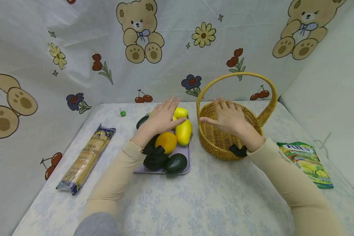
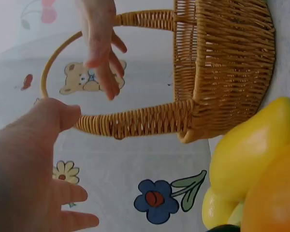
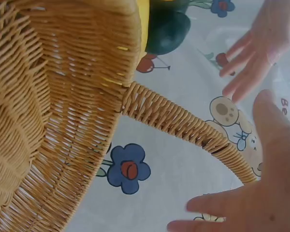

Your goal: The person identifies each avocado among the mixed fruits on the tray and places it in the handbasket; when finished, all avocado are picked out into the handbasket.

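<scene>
My left hand [image 1: 163, 120] hovers, fingers spread, above a lilac tray [image 1: 189, 164] of fruit. On the tray lie yellow mango-like fruits [image 1: 183, 132], an orange fruit [image 1: 166, 143] and dark green avocado-like fruits [image 1: 176, 163], some partly hidden behind the hand and wrist. To the right, my right hand [image 1: 228, 117] is held over a wicker basket [image 1: 210, 147] with its fingers extended. Nothing is in either hand. The basket's tall handle [image 1: 237, 74] arches above and behind the right hand. In the right wrist view, the visible inside of the basket [image 3: 82, 111] shows only bare weave.
At the left lies a long pack of pasta [image 1: 87, 157]. A green Fox's candy bag [image 1: 308, 164] rests at the right edge, partly behind the right sleeve. A small green object [image 1: 123, 113] sits at the back left. A printed cloth [image 1: 171, 72] hangs behind the table.
</scene>
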A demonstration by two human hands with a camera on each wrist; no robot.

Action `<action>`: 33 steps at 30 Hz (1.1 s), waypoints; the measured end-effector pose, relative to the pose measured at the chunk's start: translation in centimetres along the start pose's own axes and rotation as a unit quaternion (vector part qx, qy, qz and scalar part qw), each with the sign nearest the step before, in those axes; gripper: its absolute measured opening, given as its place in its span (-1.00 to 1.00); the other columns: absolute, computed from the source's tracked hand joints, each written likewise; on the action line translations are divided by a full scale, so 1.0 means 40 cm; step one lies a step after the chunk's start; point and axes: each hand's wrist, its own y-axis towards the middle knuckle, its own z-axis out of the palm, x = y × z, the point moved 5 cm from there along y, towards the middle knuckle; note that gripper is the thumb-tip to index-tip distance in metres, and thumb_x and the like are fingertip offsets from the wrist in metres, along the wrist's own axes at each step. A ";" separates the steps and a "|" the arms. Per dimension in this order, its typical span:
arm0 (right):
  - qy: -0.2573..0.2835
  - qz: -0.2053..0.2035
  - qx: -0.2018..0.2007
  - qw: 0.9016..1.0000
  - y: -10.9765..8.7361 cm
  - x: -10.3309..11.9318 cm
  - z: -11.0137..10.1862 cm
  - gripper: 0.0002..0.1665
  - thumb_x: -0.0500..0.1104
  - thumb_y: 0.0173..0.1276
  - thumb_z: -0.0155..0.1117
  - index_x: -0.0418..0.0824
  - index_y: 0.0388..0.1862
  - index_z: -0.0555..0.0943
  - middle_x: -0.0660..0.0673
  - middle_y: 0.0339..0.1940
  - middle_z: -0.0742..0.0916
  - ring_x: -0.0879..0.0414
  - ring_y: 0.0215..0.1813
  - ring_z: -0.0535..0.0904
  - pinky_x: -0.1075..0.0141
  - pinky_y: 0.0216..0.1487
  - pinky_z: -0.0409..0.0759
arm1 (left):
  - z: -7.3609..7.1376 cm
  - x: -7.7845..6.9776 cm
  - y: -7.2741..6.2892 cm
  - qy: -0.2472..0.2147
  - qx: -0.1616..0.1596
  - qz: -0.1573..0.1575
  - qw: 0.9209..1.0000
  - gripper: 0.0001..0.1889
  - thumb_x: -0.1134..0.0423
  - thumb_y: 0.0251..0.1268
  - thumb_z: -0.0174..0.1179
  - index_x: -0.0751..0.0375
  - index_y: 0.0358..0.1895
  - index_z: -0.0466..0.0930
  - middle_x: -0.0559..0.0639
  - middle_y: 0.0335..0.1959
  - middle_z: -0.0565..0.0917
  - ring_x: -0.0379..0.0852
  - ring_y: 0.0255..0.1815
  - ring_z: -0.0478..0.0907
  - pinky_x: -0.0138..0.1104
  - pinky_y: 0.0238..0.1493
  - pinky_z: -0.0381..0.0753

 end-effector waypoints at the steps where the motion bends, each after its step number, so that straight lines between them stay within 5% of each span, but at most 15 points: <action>1: 0.009 -0.008 -0.008 1.000 -0.001 0.003 0.000 0.29 0.64 0.12 -0.30 -0.27 0.52 -0.10 -0.36 0.50 0.02 -0.36 0.44 -0.10 -0.31 0.34 -0.06 | -0.005 0.017 -0.010 -0.019 -0.014 0.010 1.000 -0.10 -0.39 0.29 -0.19 0.07 0.53 -0.20 0.10 0.52 -0.13 0.11 0.49 -0.14 0.00 0.45 -0.12; 7: 0.096 -0.093 -0.081 0.988 -0.028 0.035 -0.006 0.08 0.37 0.18 0.20 -0.34 0.41 0.21 -0.34 0.36 0.33 -0.28 0.34 0.23 -0.16 0.30 0.24 | -0.005 0.160 -0.085 -0.143 -0.070 0.033 0.987 -0.15 -0.27 0.28 0.00 0.08 0.50 -0.05 0.10 0.48 0.05 0.09 0.45 -0.01 0.08 0.38 0.08; 15: 0.224 -0.246 -0.106 0.937 -0.076 0.103 0.015 -0.25 0.04 0.19 0.39 -0.33 0.26 0.42 -0.24 0.18 0.54 -0.10 0.17 0.46 0.03 0.20 0.44 | 0.061 0.346 -0.158 -0.298 -0.096 -0.001 0.950 -0.24 0.09 0.29 0.20 0.21 0.47 0.05 0.19 0.42 0.16 0.15 0.39 0.15 -0.04 0.38 0.16; 19: 0.256 -0.292 -0.071 0.919 -0.085 0.139 0.043 -0.27 0.02 0.17 0.41 -0.30 0.24 0.44 -0.19 0.16 0.57 -0.02 0.06 0.52 0.09 0.11 0.53 | 0.106 0.400 -0.167 -0.363 -0.090 -0.011 0.927 -0.24 0.27 0.29 0.20 0.29 0.47 0.00 0.24 0.45 0.09 0.17 0.43 0.05 -0.08 0.43 0.05; 24: 0.287 -0.309 -0.006 0.907 -0.084 0.171 0.089 -0.28 0.01 0.15 0.43 -0.28 0.22 0.47 -0.17 0.16 0.57 -0.04 0.07 0.54 0.10 0.12 0.53 | 0.160 0.446 -0.165 -0.443 -0.084 -0.005 0.893 -0.23 0.46 0.25 0.17 0.42 0.45 -0.07 0.37 0.44 0.01 0.24 0.44 -0.03 -0.05 0.44 -0.04; 30: 0.310 -0.321 0.067 0.893 -0.081 0.195 0.149 -0.23 0.05 0.14 0.43 -0.29 0.25 0.45 -0.17 0.18 0.56 -0.10 0.13 0.51 0.08 0.16 0.51 | 0.220 0.483 -0.151 -0.533 -0.072 -0.004 0.843 -0.25 0.64 0.19 0.07 0.53 0.42 -0.10 0.45 0.39 0.07 0.30 0.40 0.03 -0.06 0.40 0.08; 33: 0.306 -0.325 0.093 0.890 -0.082 0.207 0.175 -0.21 0.06 0.15 0.42 -0.31 0.26 0.44 -0.19 0.19 0.56 -0.10 0.13 0.51 0.06 0.15 0.50 | 0.241 0.492 -0.146 -0.552 -0.068 -0.019 0.831 -0.24 0.64 0.18 0.06 0.48 0.44 -0.09 0.43 0.39 0.11 0.28 0.39 0.08 -0.10 0.38 0.17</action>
